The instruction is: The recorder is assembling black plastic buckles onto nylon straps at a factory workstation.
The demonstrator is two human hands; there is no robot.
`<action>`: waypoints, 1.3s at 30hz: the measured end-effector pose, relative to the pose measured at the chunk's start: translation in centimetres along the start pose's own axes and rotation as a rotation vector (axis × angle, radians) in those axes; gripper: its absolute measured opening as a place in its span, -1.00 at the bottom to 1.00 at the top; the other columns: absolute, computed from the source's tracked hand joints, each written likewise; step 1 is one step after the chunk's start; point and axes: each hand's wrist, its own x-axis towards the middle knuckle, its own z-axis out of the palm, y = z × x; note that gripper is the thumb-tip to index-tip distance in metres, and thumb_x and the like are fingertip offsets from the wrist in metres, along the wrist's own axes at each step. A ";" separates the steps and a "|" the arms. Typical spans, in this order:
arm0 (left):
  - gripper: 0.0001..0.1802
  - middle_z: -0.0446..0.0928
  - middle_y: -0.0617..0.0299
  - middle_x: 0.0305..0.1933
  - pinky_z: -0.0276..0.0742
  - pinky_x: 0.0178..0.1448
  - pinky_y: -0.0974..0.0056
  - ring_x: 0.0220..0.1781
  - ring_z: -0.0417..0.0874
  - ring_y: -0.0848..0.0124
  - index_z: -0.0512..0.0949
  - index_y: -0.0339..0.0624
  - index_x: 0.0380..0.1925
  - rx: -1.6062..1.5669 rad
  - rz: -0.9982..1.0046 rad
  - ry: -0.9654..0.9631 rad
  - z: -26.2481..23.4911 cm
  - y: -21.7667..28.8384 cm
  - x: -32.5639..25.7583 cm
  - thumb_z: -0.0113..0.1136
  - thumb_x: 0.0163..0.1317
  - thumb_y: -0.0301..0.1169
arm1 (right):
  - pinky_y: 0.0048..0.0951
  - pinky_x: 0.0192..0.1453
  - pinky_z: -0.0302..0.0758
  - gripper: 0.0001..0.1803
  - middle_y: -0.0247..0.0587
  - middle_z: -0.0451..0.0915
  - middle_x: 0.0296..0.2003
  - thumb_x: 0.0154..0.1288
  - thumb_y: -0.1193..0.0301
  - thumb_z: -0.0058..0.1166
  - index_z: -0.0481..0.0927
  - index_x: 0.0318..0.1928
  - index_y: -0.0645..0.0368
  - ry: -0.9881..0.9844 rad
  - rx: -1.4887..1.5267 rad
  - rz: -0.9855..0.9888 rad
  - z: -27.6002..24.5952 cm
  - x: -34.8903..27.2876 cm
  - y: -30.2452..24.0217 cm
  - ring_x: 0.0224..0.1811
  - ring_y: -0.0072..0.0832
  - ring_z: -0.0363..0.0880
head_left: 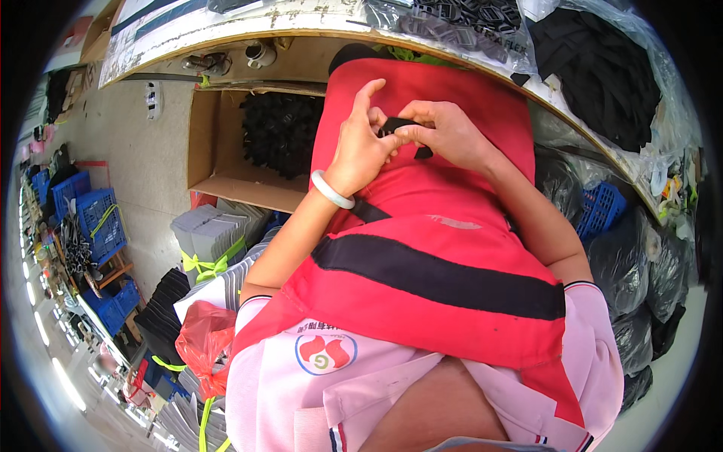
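Note:
Above my lap, over a red apron [482, 181], my two hands meet at a short black webbing strap [398, 124]. My left hand [360, 147], with a pale bangle on its wrist, pinches one end while its index finger stretches upward. The thumb and fingers of my right hand [452, 134] close on the strap from the other side. A loose black end hangs below the right fingers. Whether a buckle sits on the strap between my fingers cannot be made out.
A cardboard box [215, 143] of black pieces stands open beyond my left hand. Along the worktable [316, 19] lie a bag of black buckles [467, 22] and a black webbing pile [595, 75]. Bundled grey sheets [207, 233] stand left; dark plastic bags [621, 267] lie right.

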 end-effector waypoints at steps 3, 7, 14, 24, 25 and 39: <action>-0.40 0.60 0.20 -0.30 0.57 -0.39 0.46 -0.43 0.63 0.51 0.34 -0.33 0.20 -0.376 0.022 0.022 -0.1 -1.4 0.5 0.30 0.14 -0.65 | -0.62 -0.43 0.35 -0.88 -0.44 0.53 -0.49 0.35 0.45 0.08 0.58 -0.25 0.26 -0.023 -0.154 -0.048 -0.3 0.3 -0.5 -0.48 -0.73 0.41; -0.64 0.64 0.15 -0.23 0.61 -0.32 0.44 -0.37 0.65 0.48 0.52 -0.35 0.03 -0.878 -0.173 0.026 -0.1 -2.6 1.0 0.26 0.21 -0.59 | -0.66 -0.51 0.28 -0.88 -0.43 0.51 -0.52 0.36 0.44 0.06 0.56 -0.20 0.24 0.105 0.037 -0.046 0.2 0.2 -1.6 -0.54 -0.77 0.35; -0.86 0.62 0.27 -0.45 0.50 -0.35 0.49 -0.43 0.58 0.60 0.67 -0.37 -0.25 -0.254 0.018 0.116 0.0 -1.3 1.1 0.25 0.21 -0.54 | -0.67 -0.67 0.24 -0.82 -0.37 0.50 -0.59 0.41 0.35 0.03 0.50 -0.25 0.23 0.180 0.179 0.067 -1.5 -0.7 -2.1 -0.73 -0.74 0.31; -0.87 0.57 0.29 -0.48 0.42 -0.38 0.45 -0.48 0.52 0.58 0.66 -0.35 -0.27 0.039 0.278 0.174 0.8 -1.0 0.8 0.29 0.16 -0.56 | -0.70 -0.69 0.20 -0.83 -0.34 0.53 -0.55 0.42 0.32 0.06 0.50 -0.22 0.17 0.214 0.475 0.162 0.2 -1.2 -1.6 -0.75 -0.77 0.28; -0.86 0.56 0.27 -0.48 0.41 -0.39 0.44 -0.48 0.51 0.57 0.65 -0.33 -0.26 0.147 0.303 0.177 0.8 -0.9 0.8 0.29 0.16 -0.56 | -0.67 -0.68 0.24 -0.82 -0.32 0.54 -0.54 0.40 0.33 0.08 0.50 -0.21 0.20 0.208 0.546 0.131 0.2 -1.1 -1.6 -0.72 -0.74 0.32; -0.82 0.65 0.17 -0.37 0.56 -0.33 0.36 -0.37 0.65 0.46 0.65 -0.37 -0.18 -0.678 -0.141 -0.031 -1.0 -1.7 1.5 0.23 0.26 -0.50 | -0.63 -0.47 0.50 -0.84 -0.32 0.56 -0.38 0.36 0.42 0.14 0.58 -0.14 0.25 0.204 0.344 -0.135 0.1 -0.6 -0.1 -0.48 -0.65 0.55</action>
